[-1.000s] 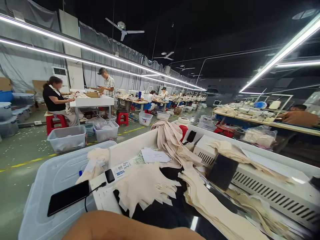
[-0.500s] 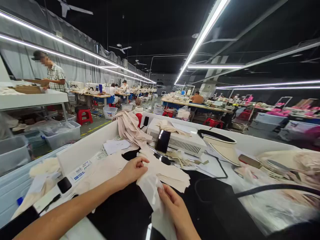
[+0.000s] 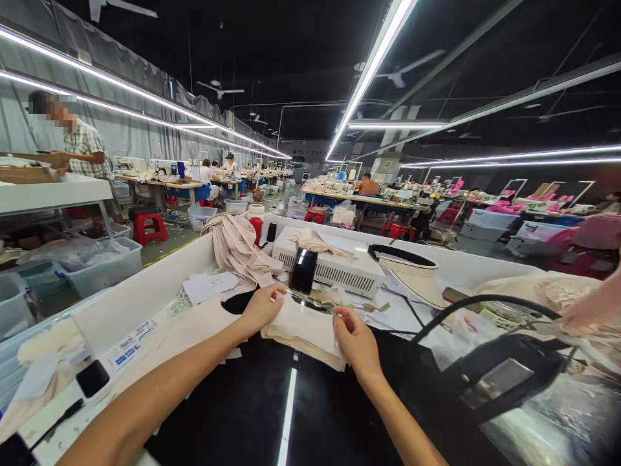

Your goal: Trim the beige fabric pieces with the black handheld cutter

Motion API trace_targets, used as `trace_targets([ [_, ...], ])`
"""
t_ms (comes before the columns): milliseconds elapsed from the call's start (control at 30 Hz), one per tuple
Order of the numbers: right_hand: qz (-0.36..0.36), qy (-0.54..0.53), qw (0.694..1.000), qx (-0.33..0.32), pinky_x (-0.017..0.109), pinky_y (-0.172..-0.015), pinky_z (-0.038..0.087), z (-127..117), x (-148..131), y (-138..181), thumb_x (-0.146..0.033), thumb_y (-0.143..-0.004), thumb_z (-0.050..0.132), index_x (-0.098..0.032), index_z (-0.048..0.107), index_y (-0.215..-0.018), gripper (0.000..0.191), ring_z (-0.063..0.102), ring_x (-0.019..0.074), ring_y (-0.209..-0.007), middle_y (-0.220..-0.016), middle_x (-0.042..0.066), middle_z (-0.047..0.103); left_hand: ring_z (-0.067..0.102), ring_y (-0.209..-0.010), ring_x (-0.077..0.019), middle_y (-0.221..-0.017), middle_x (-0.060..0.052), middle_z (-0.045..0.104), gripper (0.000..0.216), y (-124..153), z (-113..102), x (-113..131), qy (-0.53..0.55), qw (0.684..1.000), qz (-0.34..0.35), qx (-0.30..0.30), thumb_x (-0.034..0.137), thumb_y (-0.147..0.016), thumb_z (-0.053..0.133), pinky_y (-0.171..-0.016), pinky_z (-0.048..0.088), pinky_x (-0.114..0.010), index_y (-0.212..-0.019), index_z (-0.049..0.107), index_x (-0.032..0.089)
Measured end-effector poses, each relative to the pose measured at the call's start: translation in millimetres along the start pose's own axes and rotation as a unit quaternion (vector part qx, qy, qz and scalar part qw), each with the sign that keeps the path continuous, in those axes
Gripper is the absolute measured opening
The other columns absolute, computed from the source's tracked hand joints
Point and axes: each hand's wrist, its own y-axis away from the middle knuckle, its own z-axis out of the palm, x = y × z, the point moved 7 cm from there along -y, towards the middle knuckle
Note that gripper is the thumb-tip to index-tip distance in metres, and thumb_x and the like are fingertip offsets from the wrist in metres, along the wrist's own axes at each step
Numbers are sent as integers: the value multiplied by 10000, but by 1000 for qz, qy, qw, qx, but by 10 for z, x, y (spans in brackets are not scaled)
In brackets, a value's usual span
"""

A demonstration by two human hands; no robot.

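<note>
Wearer's two hands (image 3: 262, 307) (image 3: 358, 343), one visor (image 3: 412, 279)

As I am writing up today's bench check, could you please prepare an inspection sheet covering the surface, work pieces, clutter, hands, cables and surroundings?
Surface: glossy black tabletop, with a bright strip of glare across it.
Job's things: stack of pale fabric pieces, lying between the two hands.
Clutter: dark phone-like device in front of a slotted white box; cream visor to the right of the box.
Hands: left hand at the stack's far left corner, right hand at its right edge; how firmly they grip cannot be told.
Cables: black cable at lower left; thick black cord or strap arching at right.
Surroundings: person in a checked shirt and red stool at left.
</note>
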Motion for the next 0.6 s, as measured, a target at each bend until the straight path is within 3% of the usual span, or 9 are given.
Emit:
trace_targets([
  [100, -16, 31, 999, -8, 363, -689, 454, -17, 74, -121, -449, -719, 528, -232, 697, -903, 332, 631, 265, -679, -635, 12, 660, 653, -913, -188, -990, -33, 676, 170, -24, 85, -121, -42, 999, -3, -13, 205, -988, 633, -902, 535, -378, -1139, 689, 152],
  [200, -38, 48, 998, -23, 376, -729, 470, 18, 141, -207, -407, -706, 524, -249, 677, -854, 265, 661, 279, -717, -682, 26, 704, 674, -1034, -227, -1167, -81, 676, 271, -47, 158, -245, -80, 996, -11, -23, 356, -1018, 657, -922, 577, -443, -1188, 657, 145],
  [400, -74, 61, 995, -38, 412, -804, 502, 99, 286, -329, -391, -694, 501, -261, 662, -814, 240, 704, 309, -810, -780, 62, 756, 667, -1098, -240, -1261, -99, 657, 290, -63, 243, -367, -121, 991, -14, -46, 359, -1026, 648, -953, 581, -455, -1239, 649, 162],
  [600, -95, 68, 992, -44, 408, -809, 529, 106, 344, -355, -409, -719, 513, -262, 669, -809, 233, 699, 301, -804, -788, 65, 756, 661, -1125, -248, -1282, -102, 651, 304, -15, 228, -304, -128, 990, 6, -62, 365, -1028, 644, -977, 571, -471, -1259, 645, 166],
])
